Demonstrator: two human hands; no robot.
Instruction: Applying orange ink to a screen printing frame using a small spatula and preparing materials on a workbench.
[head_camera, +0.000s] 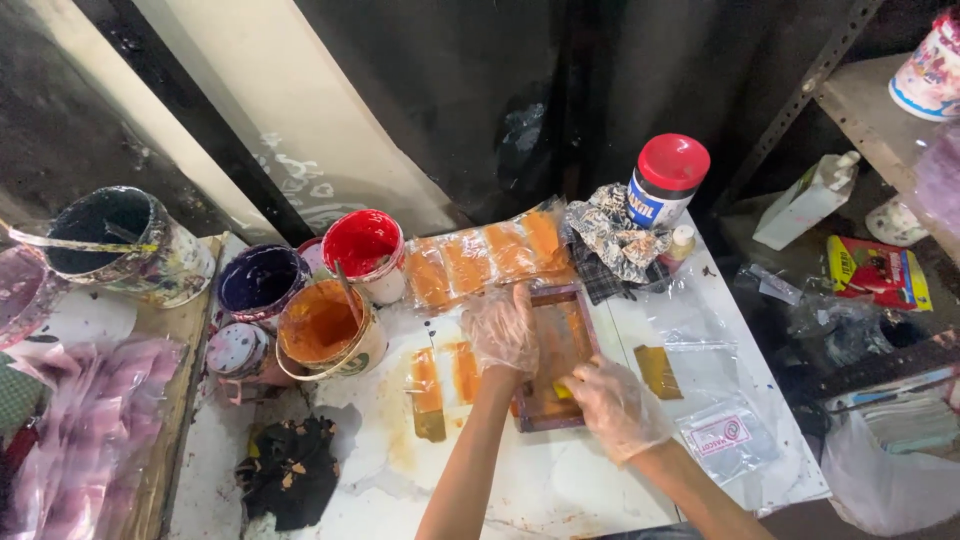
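Mid-frame: gloved left hand (500, 330) pressed flat on the small wooden screen frame (556, 356), not clenched; gloved right hand (615, 405) gripping a yellow squeegee (562, 390) inside it. Orange paint bucket (325, 330) just left; red-lidded jar (664, 180) up top.

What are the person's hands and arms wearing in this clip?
Both the left hand and the right hand wear thin, clear, loose-fitting disposable plastic gloves, crinkled and ending near the wrists. The forearms are bare: no sleeves, watch or jewellery visible.
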